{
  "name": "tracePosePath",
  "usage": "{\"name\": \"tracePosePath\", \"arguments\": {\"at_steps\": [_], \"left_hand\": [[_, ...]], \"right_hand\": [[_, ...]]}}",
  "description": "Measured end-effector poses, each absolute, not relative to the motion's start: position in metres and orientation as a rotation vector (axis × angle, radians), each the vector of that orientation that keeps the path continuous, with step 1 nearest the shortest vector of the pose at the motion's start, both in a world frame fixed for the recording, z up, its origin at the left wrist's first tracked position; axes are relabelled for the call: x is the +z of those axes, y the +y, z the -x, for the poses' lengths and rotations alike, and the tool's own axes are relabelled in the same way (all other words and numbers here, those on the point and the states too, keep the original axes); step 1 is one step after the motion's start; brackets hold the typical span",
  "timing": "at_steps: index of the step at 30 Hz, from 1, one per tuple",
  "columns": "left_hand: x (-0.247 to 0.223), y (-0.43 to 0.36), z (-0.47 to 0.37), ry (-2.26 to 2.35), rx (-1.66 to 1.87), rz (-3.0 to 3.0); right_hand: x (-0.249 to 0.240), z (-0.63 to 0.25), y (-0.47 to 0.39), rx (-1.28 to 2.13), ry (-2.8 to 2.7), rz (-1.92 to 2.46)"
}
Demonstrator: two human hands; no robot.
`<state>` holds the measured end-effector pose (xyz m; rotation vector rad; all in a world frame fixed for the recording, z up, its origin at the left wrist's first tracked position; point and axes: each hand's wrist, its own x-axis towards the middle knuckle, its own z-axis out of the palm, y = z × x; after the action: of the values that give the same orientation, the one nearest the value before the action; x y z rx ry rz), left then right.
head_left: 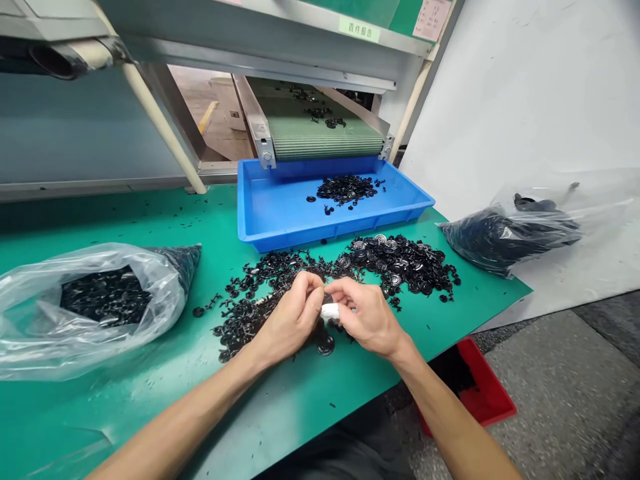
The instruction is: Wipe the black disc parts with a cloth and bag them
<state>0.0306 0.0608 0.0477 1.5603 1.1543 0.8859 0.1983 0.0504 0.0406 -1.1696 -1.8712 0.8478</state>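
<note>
My left hand (294, 312) and my right hand (369, 316) meet over a spread of small black plastic parts (245, 320) on the green tabletop. The fingers of both hands are pinched together, almost touching. Whatever lies between the fingertips is hidden or too small to make out. White wrapping (330, 311) covers a digit of my right hand. Just below the hands lies a round black disc (325, 345). To the right, a heap of black discs and branched bits (415, 267) sits in front of the blue tray.
A blue tray (280, 230) stands under the end of a green conveyor belt (325, 143), with black parts in both. Clear plastic bags of black pieces lie at left (173, 293) and right (505, 233). A red bin (493, 393) is on the floor, below the table edge.
</note>
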Motion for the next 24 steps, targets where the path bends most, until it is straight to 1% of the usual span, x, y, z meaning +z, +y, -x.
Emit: {"name": "tracePosePath", "arguments": {"at_steps": [6,10,13,17,21,24], "left_hand": [[0.043,0.058,-0.036,1.044,0.918,-1.477],[0.041,0.062,-0.036,1.048,0.944,-1.408],[0.044,0.072,-0.029,1.065,1.058,-1.260],[0.049,0.087,-0.018,0.885,1.244,-0.880],[0.051,0.089,-0.017,0.755,1.204,-0.679],[0.053,0.087,-0.019,0.762,1.191,-0.542]], "right_hand": [[0.034,-0.191,0.046,0.952,-1.691,1.254],[0.032,-0.192,0.047,0.857,-1.711,1.345],[0.037,-0.195,0.039,0.649,-1.910,1.424],[0.039,-0.191,0.019,0.433,-2.386,1.496],[0.033,-0.182,0.010,0.334,-2.565,1.604],[0.031,-0.180,0.011,0.399,-2.530,1.593]]}}
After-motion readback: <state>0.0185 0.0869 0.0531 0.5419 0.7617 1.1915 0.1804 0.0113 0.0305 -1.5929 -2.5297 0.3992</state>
